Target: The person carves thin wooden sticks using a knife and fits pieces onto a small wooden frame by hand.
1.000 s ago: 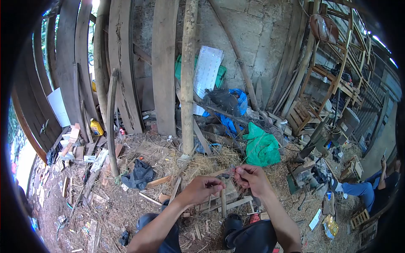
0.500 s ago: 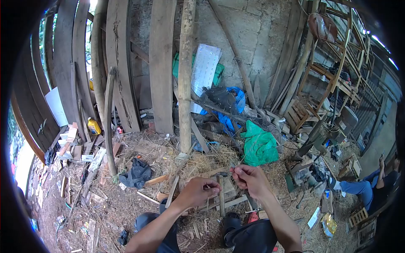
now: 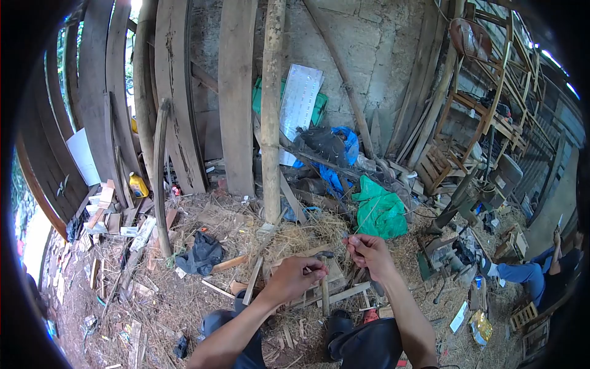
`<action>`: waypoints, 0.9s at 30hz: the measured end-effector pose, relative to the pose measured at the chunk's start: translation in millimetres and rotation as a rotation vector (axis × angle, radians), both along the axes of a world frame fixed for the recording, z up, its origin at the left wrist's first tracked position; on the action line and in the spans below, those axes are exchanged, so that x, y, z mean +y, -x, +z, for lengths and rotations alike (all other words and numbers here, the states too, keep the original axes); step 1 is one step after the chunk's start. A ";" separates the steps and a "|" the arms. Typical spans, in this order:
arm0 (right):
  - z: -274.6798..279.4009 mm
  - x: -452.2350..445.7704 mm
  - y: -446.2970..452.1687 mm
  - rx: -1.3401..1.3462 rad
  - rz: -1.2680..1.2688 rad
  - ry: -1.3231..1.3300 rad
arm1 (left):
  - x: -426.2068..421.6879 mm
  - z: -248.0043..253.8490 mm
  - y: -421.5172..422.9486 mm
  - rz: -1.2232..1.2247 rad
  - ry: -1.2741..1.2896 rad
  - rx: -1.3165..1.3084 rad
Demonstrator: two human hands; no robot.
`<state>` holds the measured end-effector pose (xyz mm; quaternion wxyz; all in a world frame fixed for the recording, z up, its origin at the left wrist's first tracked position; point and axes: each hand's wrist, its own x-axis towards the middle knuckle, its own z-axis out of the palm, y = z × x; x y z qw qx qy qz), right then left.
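Small object [image 3: 346, 236]: pinched between thumb and fingers of right hand [image 3: 370, 255], projecting past the fingertips, held above the ground; too small to identify. Left hand [image 3: 295, 280]: fingers curled in toward the thumb, well apart from the small object; cannot tell whether gripping anything.

Below and between the two hands: hammer [image 3: 326, 298], head toward the wall, handle toward the wearer, partly hidden by the left fingertips. Beneath and beside the hammer: loose boards [image 3: 339, 280]. At the wearer's feet: black sandal [image 3: 338, 329], near the handle end.

Beyond the hands: green sack [image 3: 380, 209], crumpled, on ground littered with straw and wood scraps. To its left: bamboo pole [image 3: 271, 135], upright. Farther left: black bag [image 3: 204, 253], crumpled, near a wood strip.

Behind the pole: white panel [image 3: 302, 98], leaning, in front of a green case [image 3: 319, 109]. At the back: block wall [image 3: 369, 61]. Along the left: tall planks [image 3: 236, 92] and yellow bottle [image 3: 139, 186]. Far right: another person [image 3: 519, 280], in blue trousers, largely in shadow.
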<state>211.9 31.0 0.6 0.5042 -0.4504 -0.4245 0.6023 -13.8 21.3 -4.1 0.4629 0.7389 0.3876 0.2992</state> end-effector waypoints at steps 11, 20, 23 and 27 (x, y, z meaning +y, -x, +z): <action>-3.4 -5.0 -0.5 0.029 -0.029 0.013 | -3.3 -15.6 1.9 0.035 0.018 -0.018; -18.0 -0.1 -15.3 0.073 0.044 0.031 | -4.5 -5.2 4.4 -0.010 0.011 0.109; -12.3 -2.9 -7.4 0.075 0.020 0.058 | -2.4 -9.2 5.4 -0.005 0.018 0.075; -20.3 10.7 -36.4 0.155 -0.086 0.025 | -2.9 -7.1 7.1 -0.001 0.059 0.083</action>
